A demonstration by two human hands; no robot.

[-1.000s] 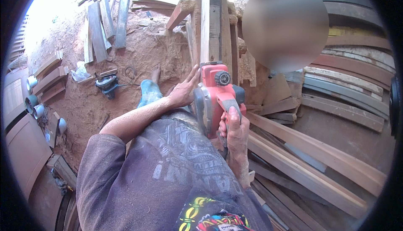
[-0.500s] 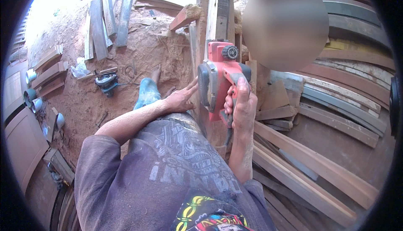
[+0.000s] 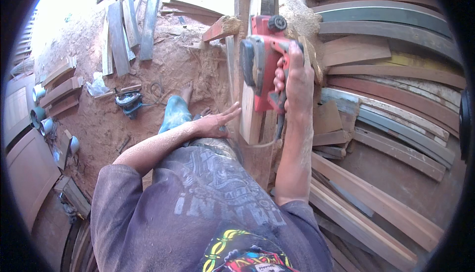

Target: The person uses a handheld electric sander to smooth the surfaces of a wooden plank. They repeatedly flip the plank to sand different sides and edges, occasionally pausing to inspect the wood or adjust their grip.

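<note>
My right hand (image 3: pixel 297 76) is wrapped round the rear handle of a red electric planer (image 3: pixel 267 67) with a black knob at its front. The planer rests on a long wooden beam (image 3: pixel 250 126) that runs away from me. Pale wood shows at the beam's near end, behind the tool. Off the planer's back a dark cord (image 3: pixel 280 127) hangs down beside the beam. My left hand (image 3: pixel 216 124) is held out just left of the beam's near end, fingers stretched and holding nothing.
Stacked planks (image 3: pixel 396 123) line the right side, with long boards (image 3: pixel 376 198) at the near right. On the dusty ground to the left lie a corded teal power tool (image 3: pixel 129 103) and leaning planks (image 3: pixel 118 37). A short timber (image 3: pixel 221 28) juts out left of the beam.
My right hand has pushed the planer farther away along the beam, baring more of its near end. My left hand has shifted slightly, its fingers lifted from beside the planer.
</note>
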